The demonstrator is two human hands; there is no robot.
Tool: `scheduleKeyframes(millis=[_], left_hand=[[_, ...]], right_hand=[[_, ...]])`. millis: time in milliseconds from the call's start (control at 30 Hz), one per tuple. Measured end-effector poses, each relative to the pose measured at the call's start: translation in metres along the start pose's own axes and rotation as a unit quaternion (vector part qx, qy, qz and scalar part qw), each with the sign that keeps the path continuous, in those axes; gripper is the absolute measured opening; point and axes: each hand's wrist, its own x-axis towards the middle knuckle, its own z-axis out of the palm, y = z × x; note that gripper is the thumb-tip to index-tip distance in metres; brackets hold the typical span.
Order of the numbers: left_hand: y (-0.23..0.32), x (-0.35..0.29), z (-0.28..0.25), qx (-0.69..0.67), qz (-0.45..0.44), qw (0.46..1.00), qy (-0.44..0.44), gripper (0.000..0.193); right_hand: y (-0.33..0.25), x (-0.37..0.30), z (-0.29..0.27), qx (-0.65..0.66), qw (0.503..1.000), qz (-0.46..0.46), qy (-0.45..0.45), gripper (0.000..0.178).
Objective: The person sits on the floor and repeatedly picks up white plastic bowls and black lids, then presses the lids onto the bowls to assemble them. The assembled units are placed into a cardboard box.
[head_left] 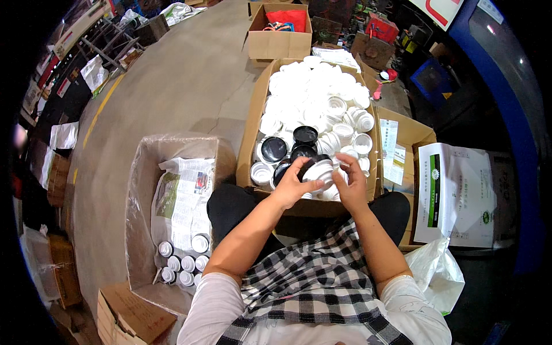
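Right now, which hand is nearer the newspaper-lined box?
Left: the left hand is up and right of the newspaper-lined box; the right hand is farther right.

Floor (184, 80): grey, cracked, yellow line (103, 109) along left side. On it: plastic-lined box (140, 198) left of the person, brown carton (135, 313) just below it, flaps folded over. Lined box holds printed newspaper (181, 215), with white stepped pieces (188, 263) grouped at near end. Large open carton (253, 123) ahead, heaped with white caps (342, 129), black caps (274, 149) among them at near side. Its base: hidden.
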Motion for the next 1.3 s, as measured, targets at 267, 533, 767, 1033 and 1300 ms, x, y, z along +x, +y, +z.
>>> scheduleKeyframes(millis=[267,533,767,1033,1300], left_hand=[[-0.033,0.011,0.023,0.029,0.181,0.944,0.274,0.032],[-0.025,0.036,-0.003,0.031,0.108,0.909,0.4,0.042],[-0.049,0.049,-0.011,0.128,0.105,0.932,0.324,0.031],[0.038,-0.049,-0.098,-0.075,0.211,0.901,0.37,0.027],[-0.046,-0.287,-0.256,-0.132,0.028,0.643,0.754,0.056]], right_hand=[[0.019,0.001,0.075,0.198,0.953,0.107,0.2,0.029],[0.035,0.023,0.107,0.046,0.97,0.122,0.207,0.039],[0.063,0.023,0.105,0.058,0.934,0.217,0.279,0.051],[0.136,0.017,0.012,-0.107,0.981,0.159,0.041,0.035],[0.202,-0.019,-0.036,-0.443,0.849,0.264,-0.112,0.043]])
